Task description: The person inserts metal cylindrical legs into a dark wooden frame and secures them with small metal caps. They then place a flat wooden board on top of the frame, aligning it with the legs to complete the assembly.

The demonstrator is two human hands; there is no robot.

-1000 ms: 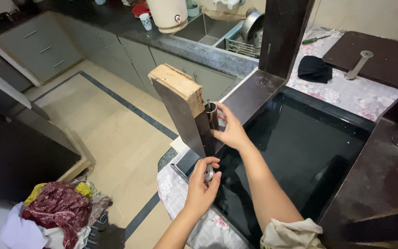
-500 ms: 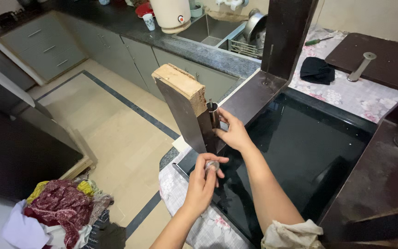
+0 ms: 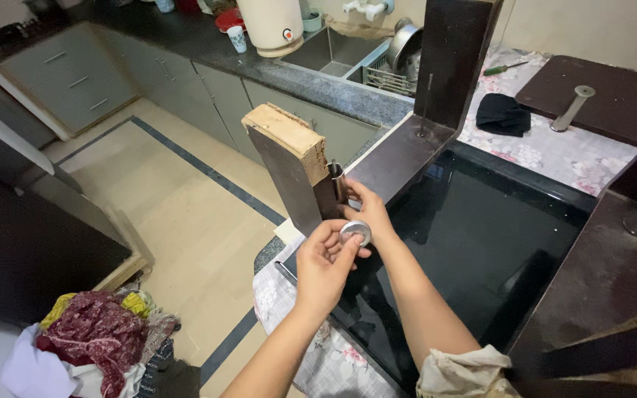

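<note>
While the right hand (image 3: 366, 210) grips one upright board (image 3: 293, 173), left-hand fingers (image 3: 337, 254) pinch one metal disc (image 3: 355, 233).

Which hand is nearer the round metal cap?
Left. The left hand pinches the round metal cap in its fingers; the right hand sits just above it, gripping the upright wooden panel.

A kitchen seen from above. The floor (image 3: 178, 221) is pale beige tile with a dark inlaid border line. A dark stone counter (image 3: 259, 63) runs along the far side over grey-green cabinets (image 3: 75, 77) with bar handles. A steel sink (image 3: 333, 51) is set in it, a dish rack (image 3: 392, 74) just right of it. At far right, beige wall (image 3: 591, 29) rises behind a floral tablecloth (image 3: 547, 155). A heap of coloured laundry (image 3: 90, 339) lies near left. Daylight is soft and even.
</note>
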